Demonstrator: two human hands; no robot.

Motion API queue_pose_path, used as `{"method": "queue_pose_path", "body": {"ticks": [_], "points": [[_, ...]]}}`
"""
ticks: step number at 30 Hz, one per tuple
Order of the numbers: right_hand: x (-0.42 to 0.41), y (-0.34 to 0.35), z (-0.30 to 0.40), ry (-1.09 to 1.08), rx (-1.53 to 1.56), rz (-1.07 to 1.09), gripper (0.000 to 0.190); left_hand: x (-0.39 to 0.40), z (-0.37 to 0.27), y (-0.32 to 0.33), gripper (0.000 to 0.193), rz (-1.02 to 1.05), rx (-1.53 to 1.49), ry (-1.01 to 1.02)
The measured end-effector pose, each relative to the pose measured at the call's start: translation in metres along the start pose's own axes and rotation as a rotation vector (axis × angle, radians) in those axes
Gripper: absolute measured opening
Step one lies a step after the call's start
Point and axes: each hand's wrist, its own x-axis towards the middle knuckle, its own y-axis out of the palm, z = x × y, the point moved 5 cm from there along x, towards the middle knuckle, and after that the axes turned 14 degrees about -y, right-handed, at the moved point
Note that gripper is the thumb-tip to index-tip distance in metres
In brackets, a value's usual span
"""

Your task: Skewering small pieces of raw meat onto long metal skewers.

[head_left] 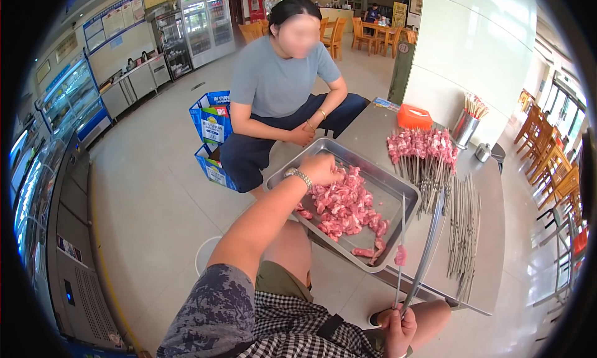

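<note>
My left hand (321, 169), with a metal-banded watch on its wrist, reaches into a deep metal tray (410, 204). Its fingers touch the heap of raw meat pieces (347, 204); they are blurred, so whether they pinch a piece is unclear. At the bottom right, my right hand (402, 321) grips the lower end of a metal skewer (403, 218) that points up. One meat piece (400, 255) is threaded partway along it, and a bit more meat shows by my fingers. A long, shiny metal piece (424, 250), perhaps bundled skewers, also rises from that hand.
Loaded meat skewers (422, 148) lie on the metal table (489, 264), beside bare skewers (464, 232). Behind stand an orange box (414, 117), a metal holder of sticks (465, 127) and a small lidded pot (483, 152). Another person (284, 78) sits across the tray, near blue cartons (212, 124).
</note>
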Motion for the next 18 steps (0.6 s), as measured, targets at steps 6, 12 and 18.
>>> {"method": "queue_pose_path", "body": {"ticks": [6,12,18], "points": [[-0.005,-0.004,-0.003,0.001,0.030,-0.004,0.007,0.014,0.020,0.013,0.018,0.108,0.052,-0.036],[-0.005,-0.006,-0.008,0.017,0.038,-0.062,0.006,0.025,0.013,-0.002,0.012,0.409,-0.927,-0.270],[0.000,-0.003,-0.009,0.005,0.027,-0.028,0.008,0.015,-0.018,-0.034,0.009,0.411,-1.017,-0.170]]}}
